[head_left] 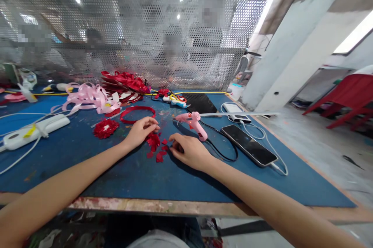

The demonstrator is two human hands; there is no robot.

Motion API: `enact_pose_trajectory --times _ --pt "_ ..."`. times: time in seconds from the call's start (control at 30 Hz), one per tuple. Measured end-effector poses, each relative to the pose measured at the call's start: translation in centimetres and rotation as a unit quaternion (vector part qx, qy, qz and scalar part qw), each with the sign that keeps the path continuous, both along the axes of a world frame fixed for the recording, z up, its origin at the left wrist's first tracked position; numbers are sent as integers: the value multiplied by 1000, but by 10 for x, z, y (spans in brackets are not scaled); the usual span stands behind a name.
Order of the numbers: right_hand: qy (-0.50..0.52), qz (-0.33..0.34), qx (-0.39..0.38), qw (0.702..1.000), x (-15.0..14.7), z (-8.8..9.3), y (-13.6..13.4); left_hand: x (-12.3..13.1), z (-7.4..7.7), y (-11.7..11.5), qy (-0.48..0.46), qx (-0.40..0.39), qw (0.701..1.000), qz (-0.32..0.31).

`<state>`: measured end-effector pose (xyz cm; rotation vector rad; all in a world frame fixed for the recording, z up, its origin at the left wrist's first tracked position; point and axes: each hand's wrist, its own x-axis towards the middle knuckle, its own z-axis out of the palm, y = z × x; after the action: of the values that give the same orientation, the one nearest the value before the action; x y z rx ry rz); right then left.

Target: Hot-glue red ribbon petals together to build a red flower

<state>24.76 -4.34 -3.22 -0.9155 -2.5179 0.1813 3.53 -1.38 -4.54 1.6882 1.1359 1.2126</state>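
Pink glue gun (193, 123) beside phone (248, 145); pink ribbon (89, 97), red hoop (137, 114), white power strip (35, 131) left

Person's two forearms, entering from the lower left and lower right of the frame: both bare, no sleeves visible. Left hand (140, 130) and right hand (189, 151): no gloves, rings or wristbands.

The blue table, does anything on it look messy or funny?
A bit messy. Small red petal pieces lie scattered loose on the blue table between the left hand and right hand. Pink ribbon sits in a tangled heap, and the table's front edge looks worn and paint-stained.
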Motion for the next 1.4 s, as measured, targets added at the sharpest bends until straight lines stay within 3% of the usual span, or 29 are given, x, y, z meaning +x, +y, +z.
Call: enact_pose_trajectory --times 0.17,0.27,0.4,0.6,0.9,1.1,1.3,1.4 --pt "-9 -1 -7 1000 0 0 0 1 1 -2 11 10 1000 8" --pt "-24 -7 -10 1000 0 0 0 -1 7 -6 113 61 992 7" --pt "-37 -10 -8 999 1 1 0 -6 14 -8 250 146 957 -22" --pt "-43 25 33 998 3 2 4 -15 16 -4 324 163 930 -59" --pt "-90 69 6 994 5 4 3 -24 17 2 296 122 947 10" --pt "-76 75 12 994 4 4 6 -14 16 -5 219 118 968 43" --pt "-26 43 40 998 5 6 2 3 12 -18 166 109 980 8" --pt "6 43 73 996 6 9 -3 11 10 -23 67 73 995 -17"
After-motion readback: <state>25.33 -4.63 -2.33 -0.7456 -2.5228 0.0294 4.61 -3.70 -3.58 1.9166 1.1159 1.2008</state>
